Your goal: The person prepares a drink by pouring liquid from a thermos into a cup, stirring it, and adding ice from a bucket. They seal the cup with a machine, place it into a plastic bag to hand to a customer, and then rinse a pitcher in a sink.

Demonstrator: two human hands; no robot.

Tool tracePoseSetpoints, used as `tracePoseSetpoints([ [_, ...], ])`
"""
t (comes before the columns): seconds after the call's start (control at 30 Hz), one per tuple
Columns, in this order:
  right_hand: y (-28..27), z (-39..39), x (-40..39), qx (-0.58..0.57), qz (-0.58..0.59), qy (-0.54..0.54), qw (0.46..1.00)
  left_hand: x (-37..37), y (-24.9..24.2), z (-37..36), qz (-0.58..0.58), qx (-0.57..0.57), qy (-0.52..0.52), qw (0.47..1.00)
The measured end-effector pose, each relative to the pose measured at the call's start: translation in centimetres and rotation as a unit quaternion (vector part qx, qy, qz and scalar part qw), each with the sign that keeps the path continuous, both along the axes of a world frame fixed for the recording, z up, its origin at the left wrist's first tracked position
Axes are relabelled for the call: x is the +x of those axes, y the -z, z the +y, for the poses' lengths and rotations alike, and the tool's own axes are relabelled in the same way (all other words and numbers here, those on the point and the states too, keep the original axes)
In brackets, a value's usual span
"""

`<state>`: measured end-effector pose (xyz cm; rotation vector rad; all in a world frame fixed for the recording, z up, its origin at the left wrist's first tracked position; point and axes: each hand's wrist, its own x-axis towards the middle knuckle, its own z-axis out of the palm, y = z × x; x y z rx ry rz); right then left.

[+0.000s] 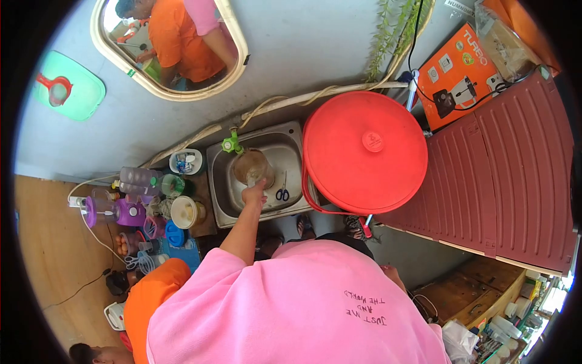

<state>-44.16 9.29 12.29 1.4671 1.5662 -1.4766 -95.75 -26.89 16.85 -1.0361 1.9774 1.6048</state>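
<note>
My left hand (pixel 254 194) reaches into the steel sink (pixel 216 182). Its fingers are closed on the near edge of a round, brownish see-through container (pixel 257 162), which stands under the green-handled tap (pixel 231 144). Something pale shows at the fingertips, too small to make out. Scissors (pixel 282 194) with dark handles lie on the sink floor, right of that hand. Low beside my pink shirt, my right hand (pixel 393 275) is only partly visible; its fingers are hidden.
A big red lidded tub (pixel 345 158) stands close on the sink's right. Left of the sink are a pale bowl (pixel 184 212), a blue lid (pixel 175 233) and a purple blender (pixel 130 212). A person in orange (pixel 160 288) is beside me on the left.
</note>
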Motion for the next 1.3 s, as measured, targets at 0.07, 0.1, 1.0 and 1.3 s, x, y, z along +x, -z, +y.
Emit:
tracePoseSetpoints([
  [0.07,0.0,-0.4,-0.2,0.0,-0.004,0.017,1.0,-0.2,0.2,0.3,0.0,-0.031,-0.031,0.999],
  [0.1,0.7,-0.3,0.1,0.002,-0.008,0.033,0.999,-0.3,0.6,0.1,0.0,-0.031,-0.03,0.999],
  [1.0,-1.9,-0.1,-2.1,0.005,-0.01,0.007,1.0,-0.6,-0.7,-0.1,0.021,0.033,0.044,0.998],
  [1.3,-4.0,0.6,-2.8,0.027,-0.03,-0.02,0.999,-1.5,1.8,-0.5,-0.012,0.089,-0.03,0.995],
])
